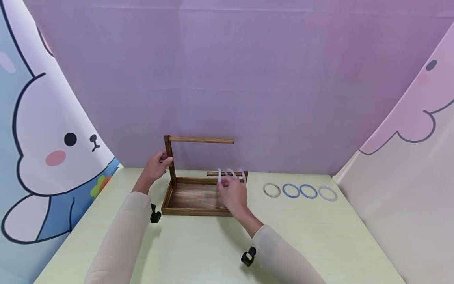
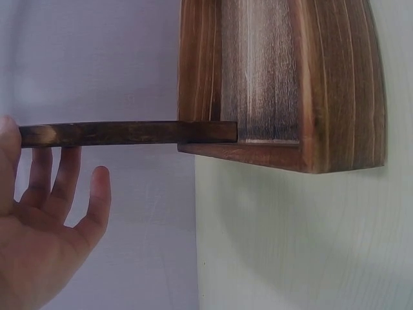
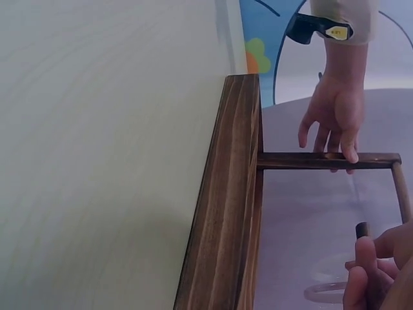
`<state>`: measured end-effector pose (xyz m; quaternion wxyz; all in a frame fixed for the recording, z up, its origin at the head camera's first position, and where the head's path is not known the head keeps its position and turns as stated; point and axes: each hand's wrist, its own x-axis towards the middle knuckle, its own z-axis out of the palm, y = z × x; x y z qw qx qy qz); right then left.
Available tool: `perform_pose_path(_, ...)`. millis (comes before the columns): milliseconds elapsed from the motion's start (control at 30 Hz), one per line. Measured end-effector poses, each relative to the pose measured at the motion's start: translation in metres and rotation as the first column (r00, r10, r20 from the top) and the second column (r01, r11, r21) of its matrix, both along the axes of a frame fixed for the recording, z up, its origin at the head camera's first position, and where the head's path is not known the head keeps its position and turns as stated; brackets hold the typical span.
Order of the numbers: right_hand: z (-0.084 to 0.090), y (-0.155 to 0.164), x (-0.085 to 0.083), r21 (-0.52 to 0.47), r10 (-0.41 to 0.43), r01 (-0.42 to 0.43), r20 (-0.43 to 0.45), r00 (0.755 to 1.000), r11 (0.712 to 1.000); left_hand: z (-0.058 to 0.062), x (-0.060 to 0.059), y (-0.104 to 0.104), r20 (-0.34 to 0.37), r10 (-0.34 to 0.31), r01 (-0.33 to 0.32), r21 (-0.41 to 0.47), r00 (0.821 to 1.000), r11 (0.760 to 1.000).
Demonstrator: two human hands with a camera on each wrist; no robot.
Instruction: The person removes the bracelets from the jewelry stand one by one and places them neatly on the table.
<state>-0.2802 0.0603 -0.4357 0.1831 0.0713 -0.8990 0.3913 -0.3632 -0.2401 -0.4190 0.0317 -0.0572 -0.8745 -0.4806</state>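
A dark wooden bangle stand [image 1: 198, 212] with a tray base sits on the table. On its left rises an upright post [image 1: 172, 169], topped by a long bar [image 1: 202, 139]. My left hand [image 1: 156, 167] pinches this post between thumb and fingers; the left wrist view shows the other fingers [image 2: 100, 194] spread below it. At the right, my right hand [image 1: 234, 195] pinches a whitish translucent bangle [image 1: 219, 174] at the lower bar [image 1: 212, 173]. Two more pale bangles hang farther right on that bar. In the right wrist view, the bar's tip [image 3: 362, 229] shows beside the right fingers.
Right of the stand, several bangles lie flat in a row: a tan one [image 1: 265, 191], two blue ones, and a pale lavender one [image 1: 328, 200]. A purple cloth backdrop [image 1: 283, 98] stands behind the table [image 1: 301, 236], with cartoon-printed panels at both sides.
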Motion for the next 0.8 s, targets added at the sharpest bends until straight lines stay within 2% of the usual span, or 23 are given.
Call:
perform_pose_path(533, 0.0083, -0.0024, 0.0023, -0.018, 0.028, -0.029, -0.028, 0.999, 0.999, -0.0008, -0.0015, -0.0015, 0.003, -0.009, 0.009, -0.002, 1.000, 1.000)
perform_pose_path(800, 0.0102, -0.0048, 0.0036, -0.017, 0.057, -0.057, 0.026, 0.998, 0.998, -0.0015, -0.0015, -0.0023, 0.005, -0.014, 0.014, -0.001, 1.000, 1.000)
